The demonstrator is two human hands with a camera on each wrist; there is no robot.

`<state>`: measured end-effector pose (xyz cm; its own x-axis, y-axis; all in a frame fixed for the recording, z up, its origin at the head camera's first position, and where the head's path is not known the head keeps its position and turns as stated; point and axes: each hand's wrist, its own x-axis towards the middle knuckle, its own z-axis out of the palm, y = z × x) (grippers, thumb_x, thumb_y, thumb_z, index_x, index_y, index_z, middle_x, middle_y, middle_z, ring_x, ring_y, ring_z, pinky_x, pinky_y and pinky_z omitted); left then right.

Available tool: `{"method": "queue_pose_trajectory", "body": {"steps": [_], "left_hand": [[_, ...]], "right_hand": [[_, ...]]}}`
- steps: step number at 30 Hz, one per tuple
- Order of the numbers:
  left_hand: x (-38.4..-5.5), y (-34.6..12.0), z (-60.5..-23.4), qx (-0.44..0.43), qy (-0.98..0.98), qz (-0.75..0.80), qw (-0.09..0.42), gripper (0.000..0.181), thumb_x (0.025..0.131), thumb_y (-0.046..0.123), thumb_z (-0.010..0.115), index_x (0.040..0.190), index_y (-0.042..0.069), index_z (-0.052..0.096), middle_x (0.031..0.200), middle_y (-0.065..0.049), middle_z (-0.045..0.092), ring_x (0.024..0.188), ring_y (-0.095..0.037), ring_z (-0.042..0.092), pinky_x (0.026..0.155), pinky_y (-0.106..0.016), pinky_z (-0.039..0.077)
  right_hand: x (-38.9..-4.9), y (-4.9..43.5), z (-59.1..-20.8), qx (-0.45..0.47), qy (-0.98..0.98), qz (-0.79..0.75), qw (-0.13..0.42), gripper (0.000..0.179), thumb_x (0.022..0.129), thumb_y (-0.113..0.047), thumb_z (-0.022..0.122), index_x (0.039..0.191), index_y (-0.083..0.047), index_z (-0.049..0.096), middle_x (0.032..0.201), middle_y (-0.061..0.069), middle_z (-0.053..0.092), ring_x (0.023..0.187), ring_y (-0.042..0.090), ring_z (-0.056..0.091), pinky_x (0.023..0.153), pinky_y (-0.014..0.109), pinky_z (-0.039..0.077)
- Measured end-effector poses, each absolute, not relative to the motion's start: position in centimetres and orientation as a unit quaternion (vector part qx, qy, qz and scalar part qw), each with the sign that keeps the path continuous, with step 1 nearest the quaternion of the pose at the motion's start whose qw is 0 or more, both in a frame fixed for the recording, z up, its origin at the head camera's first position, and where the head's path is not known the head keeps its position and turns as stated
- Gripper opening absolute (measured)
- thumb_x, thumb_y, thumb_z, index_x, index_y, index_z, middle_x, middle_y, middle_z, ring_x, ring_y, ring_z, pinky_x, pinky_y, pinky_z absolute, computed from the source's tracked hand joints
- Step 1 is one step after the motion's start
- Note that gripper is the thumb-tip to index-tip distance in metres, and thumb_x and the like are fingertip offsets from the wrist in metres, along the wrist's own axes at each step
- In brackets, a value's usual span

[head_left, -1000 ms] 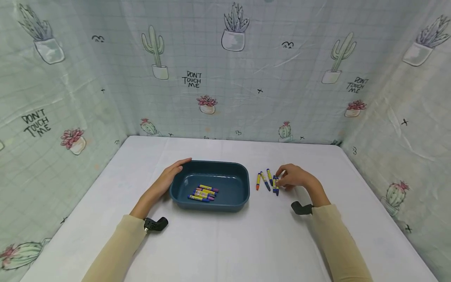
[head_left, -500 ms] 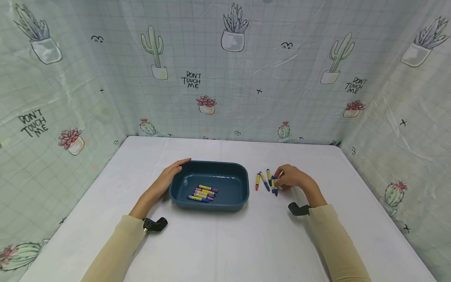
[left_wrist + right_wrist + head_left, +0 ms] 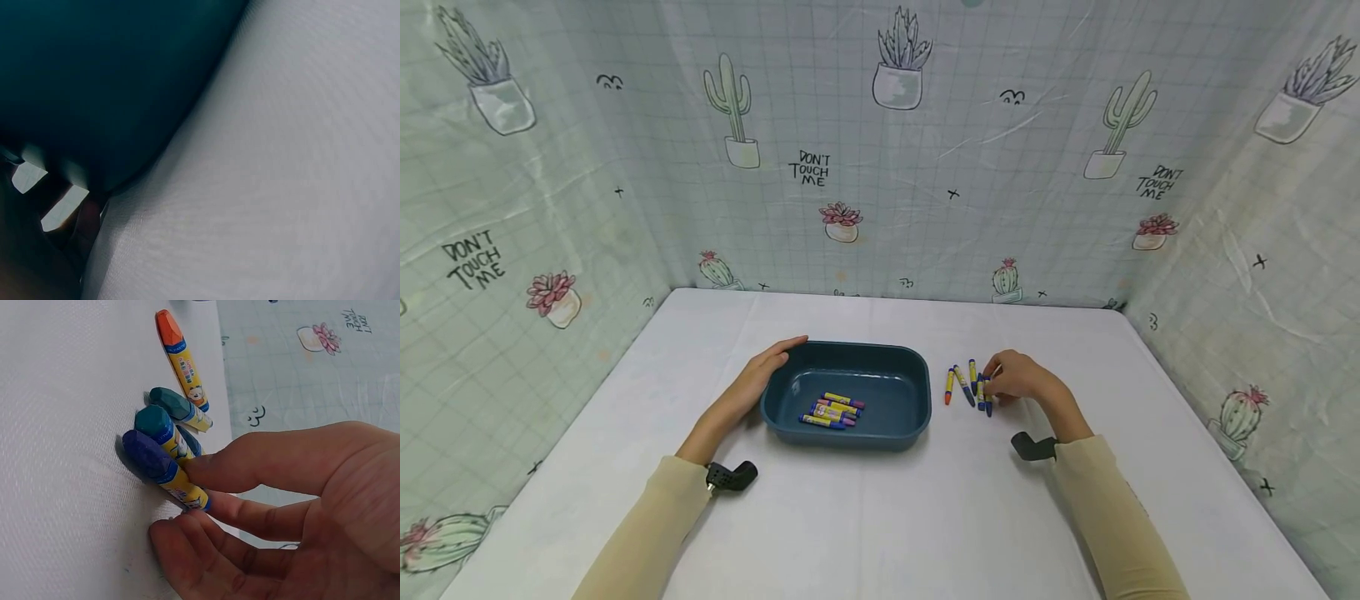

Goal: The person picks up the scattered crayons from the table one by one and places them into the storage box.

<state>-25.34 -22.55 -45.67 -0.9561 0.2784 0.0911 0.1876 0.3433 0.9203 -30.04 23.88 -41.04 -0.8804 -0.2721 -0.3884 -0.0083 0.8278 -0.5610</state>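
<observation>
My left hand [image 3: 758, 379] lies along the left side of a dark teal plastic tray [image 3: 895, 435], its fingers touching the outer wall and back left corner. In the left wrist view, its fingers [image 3: 86, 222] meet the tray's wall [image 3: 112, 75] in shadow. Several crayons [image 3: 835, 411] in yellow wrappers lie inside the tray. Right of it, my right hand [image 3: 1021, 375] pinches a dark blue-violet crayon [image 3: 150, 456] between thumb and index finger; the crayon is close to the table. Beside that crayon lie a teal crayon [image 3: 153, 422], a grey-green crayon [image 3: 172, 403] and an orange crayon [image 3: 178, 356].
A white cloth covers the table [image 3: 865, 525]. Cactus-printed fabric [image 3: 925, 233] rises behind and at both sides. Black wrist cameras [image 3: 732, 477] jut from both sleeves. Another blue-capped crayon [image 3: 972, 375] lies among the loose group, behind the right hand's crayon.
The right hand and wrist have shifted slightly left, and the two nearest crayons have moved a little with them. The left hand and tray stay in place.
</observation>
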Motion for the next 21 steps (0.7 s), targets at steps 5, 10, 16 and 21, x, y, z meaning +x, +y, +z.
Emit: {"method": "queue_pose_trajectory", "body": {"steps": [5, 10, 16, 21], "left_hand": [[-25.31, -22.54, -45.65, 0.143, 0.818, 0.555, 0.040, 0.048, 0.115, 0.027, 0.028, 0.160, 0.018, 0.040, 0.169, -0.009, 0.034, 0.160, -0.034, 0.023, 0.129, -0.062, 0.014], [-25.27, -22.48, -45.60, 0.145, 0.817, 0.557, 0.040, 0.047, 0.114, 0.027, 0.029, 0.159, 0.018, 0.041, 0.169, -0.007, 0.035, 0.160, -0.034, 0.024, 0.130, -0.062, 0.014], [-25.28, -22.51, -45.55, 0.144, 0.818, 0.555, 0.041, 0.047, 0.114, 0.027, 0.029, 0.159, 0.019, 0.041, 0.169, -0.007, 0.035, 0.160, -0.033, 0.023, 0.130, -0.062, 0.014], [-25.18, -22.53, -45.51, 0.142, 0.818, 0.555, 0.043, 0.048, 0.114, 0.027, 0.028, 0.160, 0.019, 0.041, 0.169, -0.007, 0.035, 0.160, -0.033, 0.023, 0.130, -0.062, 0.014]], "right_hand": [[-30.12, 23.93, -41.04, -0.069, 0.926, -0.286, 0.237, 0.038, 0.089, -0.006, 0.070, 0.124, 0.008, 0.062, 0.114, 0.021, 0.066, 0.082, 0.020, 0.067, 0.071, 0.031, 0.062], [-30.02, 24.24, -40.87, -0.063, 0.924, -0.287, 0.244, 0.039, 0.088, -0.003, 0.071, 0.124, 0.007, 0.061, 0.115, 0.022, 0.066, 0.081, 0.022, 0.068, 0.073, 0.033, 0.063], [-29.88, 24.39, -40.67, -0.060, 0.925, -0.280, 0.251, 0.047, 0.084, -0.009, 0.080, 0.126, 0.003, 0.060, 0.113, 0.019, 0.067, 0.080, 0.021, 0.067, 0.073, 0.032, 0.062], [-29.80, 24.43, -40.64, -0.067, 0.924, -0.276, 0.256, 0.049, 0.084, -0.005, 0.080, 0.127, 0.003, 0.059, 0.112, 0.019, 0.067, 0.080, 0.022, 0.067, 0.074, 0.034, 0.062]]}}
